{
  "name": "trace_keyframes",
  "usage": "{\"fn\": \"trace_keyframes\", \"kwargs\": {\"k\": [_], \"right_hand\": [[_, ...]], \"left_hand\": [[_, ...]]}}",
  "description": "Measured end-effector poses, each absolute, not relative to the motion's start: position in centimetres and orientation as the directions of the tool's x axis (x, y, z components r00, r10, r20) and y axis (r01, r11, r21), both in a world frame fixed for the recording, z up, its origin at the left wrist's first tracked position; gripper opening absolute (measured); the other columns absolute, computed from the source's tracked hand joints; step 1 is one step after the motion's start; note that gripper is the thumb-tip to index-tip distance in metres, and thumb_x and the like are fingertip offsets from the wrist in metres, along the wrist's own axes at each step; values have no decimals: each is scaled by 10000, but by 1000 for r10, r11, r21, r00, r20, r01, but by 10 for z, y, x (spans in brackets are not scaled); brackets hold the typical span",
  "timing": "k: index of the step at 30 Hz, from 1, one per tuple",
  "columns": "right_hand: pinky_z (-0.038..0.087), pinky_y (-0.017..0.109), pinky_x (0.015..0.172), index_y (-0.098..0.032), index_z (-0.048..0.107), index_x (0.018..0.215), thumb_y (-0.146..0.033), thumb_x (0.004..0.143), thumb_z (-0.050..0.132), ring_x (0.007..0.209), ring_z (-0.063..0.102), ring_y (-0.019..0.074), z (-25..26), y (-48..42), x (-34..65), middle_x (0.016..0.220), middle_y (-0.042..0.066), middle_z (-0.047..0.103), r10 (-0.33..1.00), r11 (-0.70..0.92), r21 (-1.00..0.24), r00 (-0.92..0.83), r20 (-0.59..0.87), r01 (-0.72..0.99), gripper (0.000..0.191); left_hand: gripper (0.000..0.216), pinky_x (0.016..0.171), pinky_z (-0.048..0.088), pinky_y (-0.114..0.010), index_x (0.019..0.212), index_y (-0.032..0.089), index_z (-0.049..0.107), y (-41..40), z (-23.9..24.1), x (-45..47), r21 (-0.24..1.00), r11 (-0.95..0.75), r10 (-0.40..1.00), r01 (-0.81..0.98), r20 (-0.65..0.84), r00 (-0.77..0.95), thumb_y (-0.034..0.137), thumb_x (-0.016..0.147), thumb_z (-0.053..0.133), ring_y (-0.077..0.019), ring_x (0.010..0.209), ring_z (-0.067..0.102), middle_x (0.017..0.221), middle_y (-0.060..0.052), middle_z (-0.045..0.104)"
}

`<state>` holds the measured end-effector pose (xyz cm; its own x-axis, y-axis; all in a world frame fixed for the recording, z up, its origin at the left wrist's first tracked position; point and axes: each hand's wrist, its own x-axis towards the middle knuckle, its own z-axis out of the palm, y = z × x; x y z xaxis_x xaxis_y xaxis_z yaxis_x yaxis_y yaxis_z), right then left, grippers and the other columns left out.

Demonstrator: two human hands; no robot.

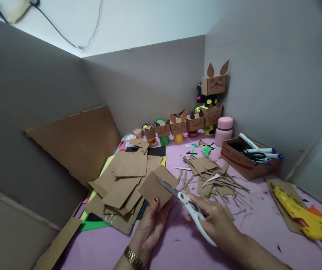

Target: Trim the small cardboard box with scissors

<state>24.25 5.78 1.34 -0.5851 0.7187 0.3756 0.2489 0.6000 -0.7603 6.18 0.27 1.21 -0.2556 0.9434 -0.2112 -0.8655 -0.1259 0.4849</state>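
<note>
My left hand (153, 221) grips a piece of brown cardboard (152, 186) by its lower edge, thumb on the front face. In my right hand (214, 215) is a pair of scissors (190, 210) with white handles. The blades lie across the cardboard, pointing up and left; whether they are parted there I cannot make out. Just left of my left hand, a stack of cardboard sheets (121, 191) rests over coloured paper. Beyond my right hand lies a heap of cardboard offcuts and thin strips (218, 178).
Cardboard animal-faced figures (178, 127) line the back wall beside a pink flask (224, 131). At right stand a box of markers (242, 161) and a yellow glue gun (298, 210) on cardboard. A large cardboard sheet (76, 142) leans on the left wall.
</note>
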Motion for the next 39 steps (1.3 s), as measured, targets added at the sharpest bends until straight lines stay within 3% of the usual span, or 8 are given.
{"fn": "trace_keyframes", "kwargs": {"k": [10, 17, 25, 30, 36, 39], "right_hand": [[509, 241, 747, -240, 603, 1233, -210, 755, 637, 828, 664, 200, 14, 57, 238, 1003, 29, 725, 731, 432, -895, -623, 279, 107, 480], [498, 343, 829, -242, 560, 1282, -272, 774, 616, 887, 644, 250, 10, 61, 242, 980, 81, 704, 751, 540, -785, -594, 288, 303, 511], [505, 350, 819, -211, 601, 1235, -314, 800, 593, 865, 661, 265, 10, 63, 245, 923, 101, 711, 743, 592, -727, -585, 325, 348, 447], [516, 278, 763, -221, 616, 1219, -244, 781, 610, 860, 665, 238, 15, 60, 243, 921, 64, 727, 726, 546, -808, -607, 323, 224, 438], [521, 251, 709, -202, 641, 1191, -249, 733, 655, 782, 663, 209, 15, 58, 237, 880, 6, 733, 734, 329, -942, -644, 213, 63, 460], [525, 264, 712, -213, 643, 1191, -221, 719, 645, 796, 666, 216, 16, 61, 239, 894, 4, 734, 736, 315, -946, -650, 188, 82, 472]], "left_hand": [[432, 897, 501, -338, 1249, 167, 531, 2, 9, 59, 479, -141, 931, -866, -234, -280, 70, 832, 581, -201, 910, 687, 961, -86, 758], [499, 1000, 422, -369, 1263, 171, 526, 2, 8, 59, 490, -151, 934, -858, -213, -286, 85, 788, 649, -211, 977, 666, 1009, -85, 749], [500, 1015, 399, -348, 1234, 150, 552, 2, 9, 62, 503, -120, 938, -856, -225, -264, 94, 756, 688, -216, 982, 665, 1010, -95, 749], [501, 1000, 417, -347, 1230, 148, 549, 2, 8, 61, 502, -122, 936, -856, -229, -268, 98, 753, 693, -214, 981, 666, 1001, -91, 752], [452, 934, 477, -340, 1251, 166, 524, 3, 10, 58, 507, -162, 931, -846, -206, -302, 63, 817, 599, -201, 942, 681, 978, -79, 759], [437, 919, 490, -344, 1251, 164, 521, 3, 10, 57, 515, -179, 928, -838, -195, -318, 43, 833, 561, -199, 928, 687, 962, -77, 763]]}}
